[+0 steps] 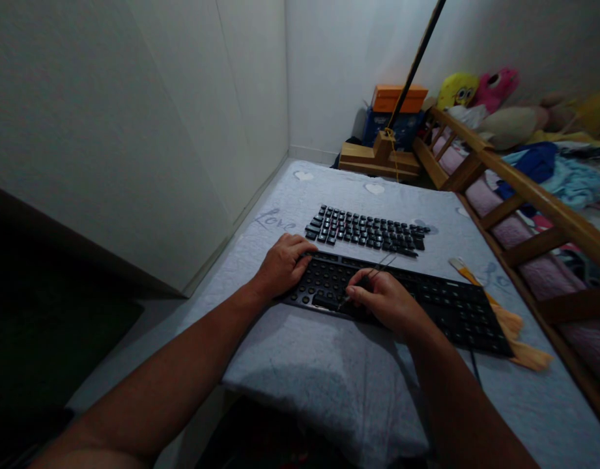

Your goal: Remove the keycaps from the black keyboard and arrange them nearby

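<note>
Right hand (384, 298) grips a tool (365, 283) at the keyboard (325, 275), orange box (400, 99) contents hidden

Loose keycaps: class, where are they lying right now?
In the head view, the loose keycaps lie in rows near the middle of the pale cloth, just beyond the keyboard and the right hand.

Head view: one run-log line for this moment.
left hand: on left end of keyboard | right hand: holding thin-pronged tool at keyboard | loose keycaps: rows beyond keyboard
</note>
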Available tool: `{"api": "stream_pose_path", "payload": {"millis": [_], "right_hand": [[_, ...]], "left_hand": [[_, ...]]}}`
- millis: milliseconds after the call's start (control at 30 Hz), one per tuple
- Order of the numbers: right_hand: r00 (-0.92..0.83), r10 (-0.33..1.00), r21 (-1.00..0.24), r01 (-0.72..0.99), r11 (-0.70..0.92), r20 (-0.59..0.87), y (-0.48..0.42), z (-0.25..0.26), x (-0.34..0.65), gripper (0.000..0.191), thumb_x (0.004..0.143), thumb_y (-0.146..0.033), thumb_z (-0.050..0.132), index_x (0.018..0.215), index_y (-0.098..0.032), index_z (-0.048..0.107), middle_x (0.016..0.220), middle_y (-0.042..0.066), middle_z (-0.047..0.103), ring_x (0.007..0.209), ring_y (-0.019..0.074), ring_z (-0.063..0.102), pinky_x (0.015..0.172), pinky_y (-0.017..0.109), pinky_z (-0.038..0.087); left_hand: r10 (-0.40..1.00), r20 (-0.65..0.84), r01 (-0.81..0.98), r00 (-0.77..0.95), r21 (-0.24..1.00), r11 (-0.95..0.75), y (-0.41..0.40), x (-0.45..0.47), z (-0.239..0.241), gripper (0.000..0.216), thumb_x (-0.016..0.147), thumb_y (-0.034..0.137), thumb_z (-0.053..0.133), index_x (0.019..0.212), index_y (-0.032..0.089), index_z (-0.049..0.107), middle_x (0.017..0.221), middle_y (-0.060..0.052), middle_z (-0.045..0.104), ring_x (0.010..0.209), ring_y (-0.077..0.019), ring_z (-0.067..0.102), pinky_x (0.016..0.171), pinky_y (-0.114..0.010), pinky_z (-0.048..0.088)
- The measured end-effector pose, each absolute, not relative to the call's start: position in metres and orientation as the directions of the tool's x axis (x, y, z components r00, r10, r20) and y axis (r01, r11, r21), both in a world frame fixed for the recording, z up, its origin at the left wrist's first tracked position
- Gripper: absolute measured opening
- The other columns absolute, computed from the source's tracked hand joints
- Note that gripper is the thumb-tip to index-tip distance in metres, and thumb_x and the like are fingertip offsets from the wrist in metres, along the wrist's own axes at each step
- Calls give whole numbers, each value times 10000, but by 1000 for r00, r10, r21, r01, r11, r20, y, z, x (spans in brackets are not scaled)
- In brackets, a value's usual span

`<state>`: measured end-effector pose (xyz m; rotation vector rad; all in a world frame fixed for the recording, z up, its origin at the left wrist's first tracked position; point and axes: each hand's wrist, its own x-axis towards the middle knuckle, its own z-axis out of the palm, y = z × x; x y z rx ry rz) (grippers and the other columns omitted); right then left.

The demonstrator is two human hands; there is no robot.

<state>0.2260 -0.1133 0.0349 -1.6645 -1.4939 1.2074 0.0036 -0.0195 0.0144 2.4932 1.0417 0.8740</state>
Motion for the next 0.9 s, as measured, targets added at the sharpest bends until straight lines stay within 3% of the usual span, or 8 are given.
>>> {"api": "stream_pose_path", "payload": {"millis": [400, 533, 700, 900], "right_hand": [[-14, 918, -868, 331, -370, -396, -101, 39, 221, 124, 816, -286, 639, 803, -181, 574, 647, 7, 639, 475, 98, 520, 416, 201, 374], [-23, 916, -877, 300, -376, -401, -100, 36, 222, 121, 828, -284, 629, 800, -178, 579, 642, 5, 645, 472, 94, 526, 413, 198, 384], [-7, 915, -893, 223, -391, -403, -100, 38, 221, 116, 821, -262, 636, 789, -172, 570, 615, 2, 640, 473, 89, 525, 409, 190, 388], [-18, 920, -907, 170, -384, -393, -101, 41, 221, 146, 806, -276, 652, 749, -172, 566, 599, 3, 640, 457, 80, 509, 403, 188, 372]], "left_hand": [[612, 461, 386, 643, 494, -779, -20, 4, 14, 159, 891, 179, 561, 963, 176, 703, 971, -70, 677, 951, -215, 571, 906, -396, 460], [531, 375, 279, 760, 549, -787, -24, 2, 21, 143, 890, 281, 623, 933, 186, 720, 942, -57, 685, 942, -207, 569, 900, -376, 434], [442, 289, 212, 849, 580, -787, -29, 4, 25, 320, 748, 440, 783, 957, 204, 730, 950, -47, 692, 952, -218, 559, 886, -359, 420], [404, 291, 210, 867, 523, -826, -34, 10, 23, 100, 825, 307, 724, 855, 213, 739, 838, -21, 693, 859, -191, 558, 850, -350, 400]]}}
